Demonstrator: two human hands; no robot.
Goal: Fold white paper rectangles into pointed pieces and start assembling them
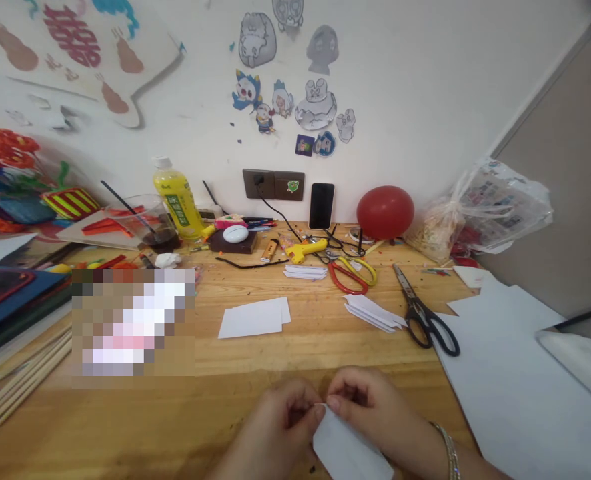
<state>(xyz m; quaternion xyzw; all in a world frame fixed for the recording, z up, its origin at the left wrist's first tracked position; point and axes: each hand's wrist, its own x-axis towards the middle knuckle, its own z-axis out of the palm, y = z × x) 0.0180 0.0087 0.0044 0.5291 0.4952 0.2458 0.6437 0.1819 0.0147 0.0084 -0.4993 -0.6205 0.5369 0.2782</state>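
At the near edge of the wooden table, my left hand (288, 423) and my right hand (370, 407) pinch the far end of a white piece of paper (348, 450). Thumbs and fingertips of both hands meet close together at its top corner. The paper slants toward the lower right and runs out of the picture. Beyond my hands lie a couple of flat white paper rectangles (255, 318), one partly over the other. Folded white paper strips (375, 313) sit farther right, and another stack of folded paper (305, 272) lies behind.
Black-handled scissors (423, 317) lie beside large white sheets (520, 373) on the right. Red-and-yellow scissors (353, 275), a yellow glue gun (305, 250), a phone (321, 205) and a red balloon (385, 212) are at the back. A drink bottle (178, 200) and wooden sticks (30, 380) are left.
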